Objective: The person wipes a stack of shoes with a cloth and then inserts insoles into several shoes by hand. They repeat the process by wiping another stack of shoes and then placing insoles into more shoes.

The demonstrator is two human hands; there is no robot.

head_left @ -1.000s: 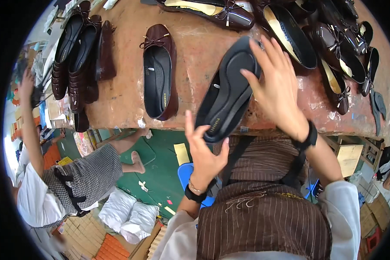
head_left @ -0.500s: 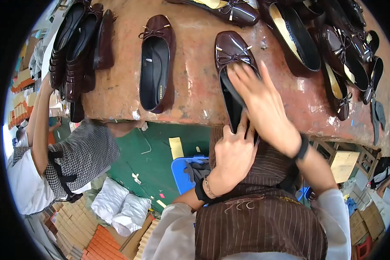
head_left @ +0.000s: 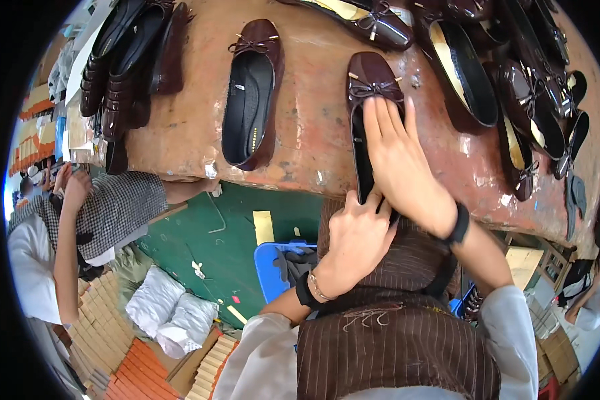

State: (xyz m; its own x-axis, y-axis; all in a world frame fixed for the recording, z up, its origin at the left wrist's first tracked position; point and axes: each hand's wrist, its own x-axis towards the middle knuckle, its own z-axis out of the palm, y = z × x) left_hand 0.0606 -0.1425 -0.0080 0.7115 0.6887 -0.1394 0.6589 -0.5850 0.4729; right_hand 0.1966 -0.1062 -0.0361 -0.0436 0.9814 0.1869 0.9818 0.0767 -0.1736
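Note:
A dark burgundy patent flat shoe (head_left: 375,69) with a bow lies toe-away at the table's near edge. My left hand (head_left: 360,235) grips its heel, fingers bent around the back rim. Inside the shoe my right hand (head_left: 405,167) lies flat, its fingers stretched toward the toe on the black insole, which they mostly cover. A matching shoe (head_left: 277,100) with its black insole in place rests to the left, touched by neither hand.
Burgundy shoes (head_left: 123,100) stand at the table's left end. More shoes, some with pale insides (head_left: 443,57), crowd the right. Below the edge are a blue bin (head_left: 268,267) and white bags (head_left: 155,300). A co-worker's arm (head_left: 67,253) shows at left.
My right hand, blurred before, now lies straighter inside the shoe, and the dark insole edge beneath its fingers has gone down. The co-worker's arms have drawn back from the left-end shoes.

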